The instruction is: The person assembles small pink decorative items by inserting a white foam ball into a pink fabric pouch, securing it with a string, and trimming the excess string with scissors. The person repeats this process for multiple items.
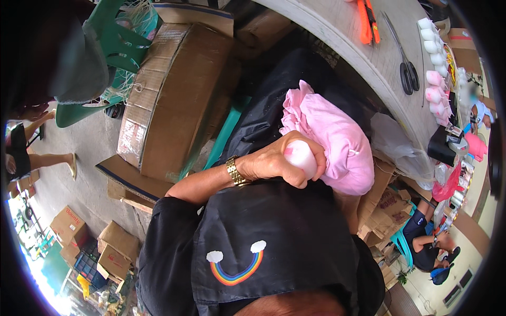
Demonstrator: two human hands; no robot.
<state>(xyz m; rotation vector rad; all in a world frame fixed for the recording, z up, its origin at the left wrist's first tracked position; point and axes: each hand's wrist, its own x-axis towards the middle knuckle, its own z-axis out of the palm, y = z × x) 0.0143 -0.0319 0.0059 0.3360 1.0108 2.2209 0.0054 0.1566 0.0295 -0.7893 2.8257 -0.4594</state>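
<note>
My left hand (269,160), with a gold watch (235,171) on its wrist, is closed around a short pale pink and white cylinder (300,157) that looks like a candle. The fingers curl over its far side, and one end faces up. Against those fingers bunches a pink cloth (345,145). My right forearm (348,209) runs up beneath this cloth, which hides my right hand, so its grip does not show. Black fabric (274,97) lies beyond my hands, and a black apron (274,226) with a rainbow covers my front.
Scissors (406,71) and an orange cutter (365,23) lie on the pale table (337,26) at far right. Several white and pink cylinders (433,58) line its far side. A large cardboard box (179,100) stands at left near a green chair (113,47). Other people are around.
</note>
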